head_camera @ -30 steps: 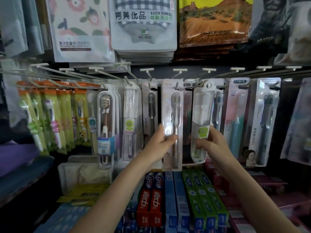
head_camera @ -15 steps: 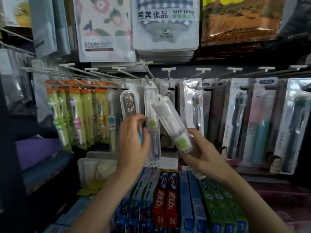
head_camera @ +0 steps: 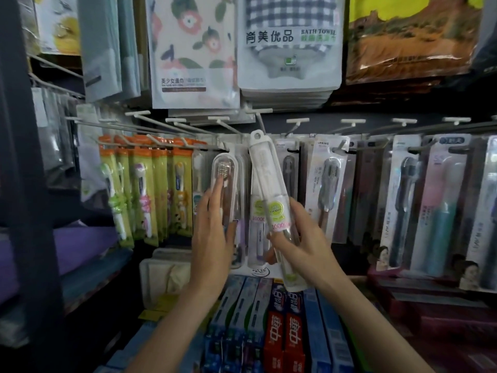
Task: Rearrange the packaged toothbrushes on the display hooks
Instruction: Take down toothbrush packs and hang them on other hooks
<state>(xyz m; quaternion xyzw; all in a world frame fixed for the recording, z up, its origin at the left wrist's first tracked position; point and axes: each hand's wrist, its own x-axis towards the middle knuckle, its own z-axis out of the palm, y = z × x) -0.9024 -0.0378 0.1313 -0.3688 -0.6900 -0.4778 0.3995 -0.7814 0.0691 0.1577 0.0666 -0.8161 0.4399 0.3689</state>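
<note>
My right hand (head_camera: 301,243) grips a clear toothbrush case with a green round label (head_camera: 266,173), held nearly upright with its hang loop just below a white display hook (head_camera: 259,118). An identical labelled case (head_camera: 256,211) hangs behind it. My left hand (head_camera: 215,224) lies with straight fingers against the hanging clear case with a brown-bristled brush (head_camera: 227,179). Left of it hang several orange-topped children's toothbrush packs (head_camera: 150,189). To the right hang carded grey toothbrushes (head_camera: 329,181) and a teal one (head_camera: 441,211).
Packaged towels (head_camera: 290,44) hang on the row above the hooks. Toothpaste boxes (head_camera: 285,335) lie stacked below my hands. A dark shelf post (head_camera: 24,184) stands at the left, with folded purple cloth (head_camera: 80,246) beside it. Empty hook arms (head_camera: 298,122) jut out above the toothbrushes.
My right hand took the green-labelled case off its hook, carried it left and turned it from tilted to nearly upright under a hook. My left hand moved left onto the brown-bristled brush's case.
</note>
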